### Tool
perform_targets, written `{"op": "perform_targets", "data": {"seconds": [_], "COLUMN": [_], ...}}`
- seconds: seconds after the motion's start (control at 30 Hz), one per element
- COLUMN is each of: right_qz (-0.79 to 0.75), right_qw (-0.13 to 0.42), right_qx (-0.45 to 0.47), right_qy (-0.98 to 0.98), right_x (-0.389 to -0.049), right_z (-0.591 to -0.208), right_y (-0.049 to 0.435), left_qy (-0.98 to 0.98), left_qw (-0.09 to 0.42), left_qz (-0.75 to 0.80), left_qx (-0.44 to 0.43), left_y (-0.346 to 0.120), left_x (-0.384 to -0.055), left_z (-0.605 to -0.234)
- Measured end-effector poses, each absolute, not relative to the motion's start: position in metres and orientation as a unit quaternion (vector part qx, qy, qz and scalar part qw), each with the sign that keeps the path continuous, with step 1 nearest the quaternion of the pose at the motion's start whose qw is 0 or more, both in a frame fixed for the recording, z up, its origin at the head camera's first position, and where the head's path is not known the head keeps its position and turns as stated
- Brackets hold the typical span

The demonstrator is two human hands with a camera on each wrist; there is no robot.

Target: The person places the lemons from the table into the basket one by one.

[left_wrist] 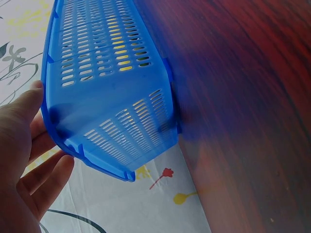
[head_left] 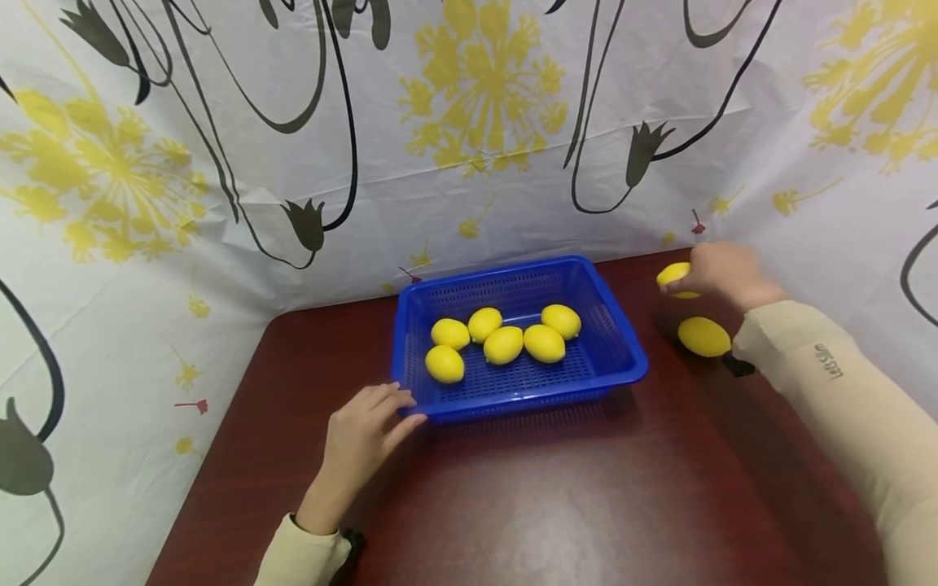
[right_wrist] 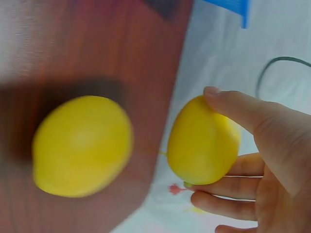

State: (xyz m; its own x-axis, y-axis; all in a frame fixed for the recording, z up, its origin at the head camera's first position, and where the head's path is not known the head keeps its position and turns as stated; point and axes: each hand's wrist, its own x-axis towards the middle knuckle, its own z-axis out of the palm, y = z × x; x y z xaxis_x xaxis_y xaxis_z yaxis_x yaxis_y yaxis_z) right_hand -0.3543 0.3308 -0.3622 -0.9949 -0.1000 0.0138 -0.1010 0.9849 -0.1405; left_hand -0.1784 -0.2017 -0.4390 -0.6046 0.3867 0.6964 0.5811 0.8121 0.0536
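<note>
A blue perforated plastic basket point(head_left: 513, 400) stands on the table with several yellow lemons point(head_left: 503, 345) inside. At its near left corner my left hand point(head_left: 366, 431) rests with fairly straight fingers on the rim; in the left wrist view the thumb point(left_wrist: 30, 99) lies on one side of the rim and the fingers on the other. To the right of the basket, my right hand point(head_left: 727, 268) holds a lemon point(right_wrist: 204, 141) between thumb and fingers. Another lemon point(head_left: 704, 337) lies on the table just below that hand, nearer to me.
The dark red-brown wooden table point(head_left: 557, 505) extends in front of the basket. White sheeting point(head_left: 454, 212) printed with yellow and dark flowers rises behind the table and along both sides. The basket's far rim sits close to the back sheet.
</note>
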Motion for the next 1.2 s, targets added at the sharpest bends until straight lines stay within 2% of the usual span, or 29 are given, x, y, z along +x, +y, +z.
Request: {"op": "perform_targets", "data": {"seconds": [0.13,0.47,1.2], "right_qz": [0.056,0.021,-0.008], "right_qw": [-0.017,-0.028,-0.115], "right_qx": [0.056,0.076,0.148], "right_qy": [-0.997,-0.996,-0.982], "right_x": [-0.357,-0.36,-0.378], "right_z": [-0.336,-0.282,-0.247], "right_y": [0.328,0.311,0.217], "left_qy": [-0.888,-0.888,-0.89], "left_qw": [0.346,0.346,0.341], "left_qz": [-0.139,-0.137,-0.139], "left_qx": [-0.27,-0.27,-0.268], "left_y": [-0.202,-0.203,-0.201], "left_x": [-0.178,-0.179,-0.178], "left_z": [-0.439,-0.44,-0.438]}}
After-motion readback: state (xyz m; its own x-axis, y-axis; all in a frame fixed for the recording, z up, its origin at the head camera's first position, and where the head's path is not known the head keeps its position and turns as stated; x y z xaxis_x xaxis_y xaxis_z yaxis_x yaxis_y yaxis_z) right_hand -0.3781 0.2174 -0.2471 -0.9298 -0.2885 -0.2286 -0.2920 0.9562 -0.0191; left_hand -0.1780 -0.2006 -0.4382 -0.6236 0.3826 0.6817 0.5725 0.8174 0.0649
